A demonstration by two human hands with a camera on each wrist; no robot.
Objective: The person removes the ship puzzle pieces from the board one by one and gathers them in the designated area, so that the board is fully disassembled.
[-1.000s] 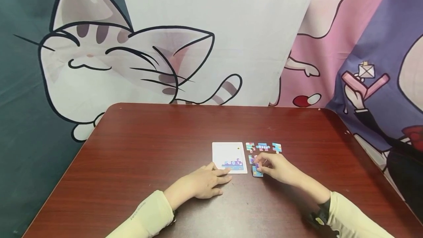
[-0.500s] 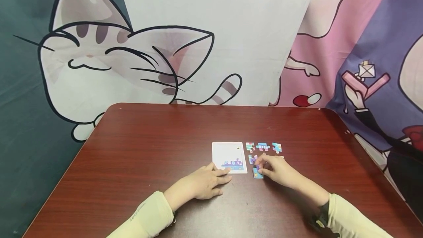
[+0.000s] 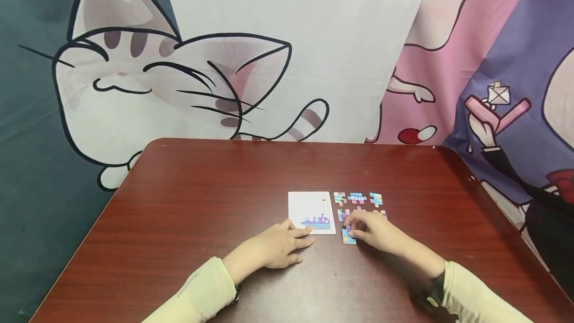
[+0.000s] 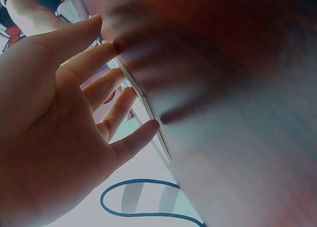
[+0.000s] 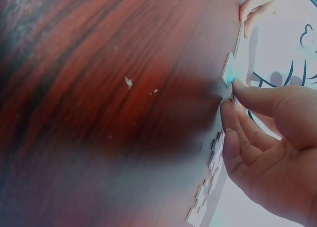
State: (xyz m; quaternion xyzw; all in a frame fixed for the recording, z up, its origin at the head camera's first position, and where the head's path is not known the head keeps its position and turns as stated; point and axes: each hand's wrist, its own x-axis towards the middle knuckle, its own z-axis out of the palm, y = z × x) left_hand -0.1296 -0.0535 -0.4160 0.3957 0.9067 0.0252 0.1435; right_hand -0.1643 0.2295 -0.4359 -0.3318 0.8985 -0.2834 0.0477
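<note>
A white puzzle board (image 3: pixel 305 206) lies in the middle of the table, with purple and blue assembled pieces (image 3: pixel 317 222) at its lower right. My left hand (image 3: pixel 279 247) rests at the board's near left corner, its fingers spread and nearly straight. Right of the board, my right hand (image 3: pixel 378 232) pinches a blue puzzle piece (image 3: pixel 348 237) between thumb and fingers. In the right wrist view that puzzle piece (image 5: pixel 229 69) stands tilted at the thumb tip, close over the table. My fingers cover part of it.
Loose puzzle pieces lie right of the board: three in a far row, including a middle one (image 3: pixel 357 198), and a nearer row with a purple piece (image 3: pixel 343 215), partly hidden by my right hand. The brown table (image 3: pixel 215 188) ends at a cartoon-cat cloth (image 3: pixel 134 113).
My right hand has drawn the blue piece slightly toward me, and more of the nearer row shows behind its fingers. The left hand stays in place.
</note>
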